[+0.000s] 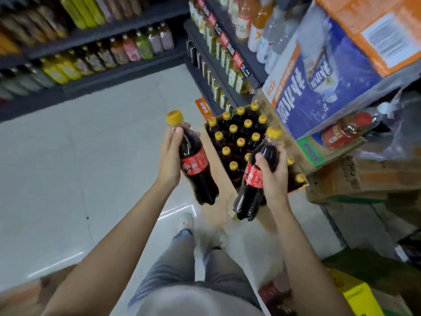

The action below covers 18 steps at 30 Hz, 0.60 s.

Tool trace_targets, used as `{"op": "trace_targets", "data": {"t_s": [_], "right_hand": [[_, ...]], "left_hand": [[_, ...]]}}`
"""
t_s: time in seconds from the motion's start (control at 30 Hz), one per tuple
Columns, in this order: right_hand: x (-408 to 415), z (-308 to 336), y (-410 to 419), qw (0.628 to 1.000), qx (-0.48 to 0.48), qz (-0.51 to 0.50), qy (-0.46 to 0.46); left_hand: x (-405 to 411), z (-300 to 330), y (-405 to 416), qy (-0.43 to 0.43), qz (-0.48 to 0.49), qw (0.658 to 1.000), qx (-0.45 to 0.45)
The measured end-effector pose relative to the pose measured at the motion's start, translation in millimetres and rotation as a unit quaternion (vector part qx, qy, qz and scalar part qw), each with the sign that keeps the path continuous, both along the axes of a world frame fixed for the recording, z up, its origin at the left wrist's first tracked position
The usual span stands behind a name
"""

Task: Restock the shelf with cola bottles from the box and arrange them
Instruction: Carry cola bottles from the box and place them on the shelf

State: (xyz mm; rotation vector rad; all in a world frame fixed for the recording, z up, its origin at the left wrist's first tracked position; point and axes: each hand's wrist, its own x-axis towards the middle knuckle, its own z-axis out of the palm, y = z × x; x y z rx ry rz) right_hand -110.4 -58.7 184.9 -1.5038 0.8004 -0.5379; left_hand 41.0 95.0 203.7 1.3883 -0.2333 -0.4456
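Yellow-capped cola bottles are held clear of the box, one per hand: left grip and right grip each wrapped round a shoulder for carrying; remaining stock sits beyond.

Pale tiled floor, dark shelving

I see bare forearms, no sleeves, grey-blue jeans, pale shirt at btm edge, light shoes, blurred.
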Motion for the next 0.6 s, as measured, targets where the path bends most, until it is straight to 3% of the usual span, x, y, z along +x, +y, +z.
{"op": "trace_targets", "data": {"t_s": [0.17, 0.4, 0.6], "right_hand": [[73, 18, 58, 0.987, -0.067, 0.143, -0.007], [216, 39, 202, 0.957, -0.077, 0.276, -0.046], [345, 58, 344, 0.936, -0.084, 0.331, -0.086]], "left_hand": [[34, 10, 96, -0.043, -0.011, 0.995, 0.095], [86, 6, 240, -0.061, 0.232, 0.963, 0.119], [188, 30, 373, -0.09, 0.277, 0.942, 0.164]]}}
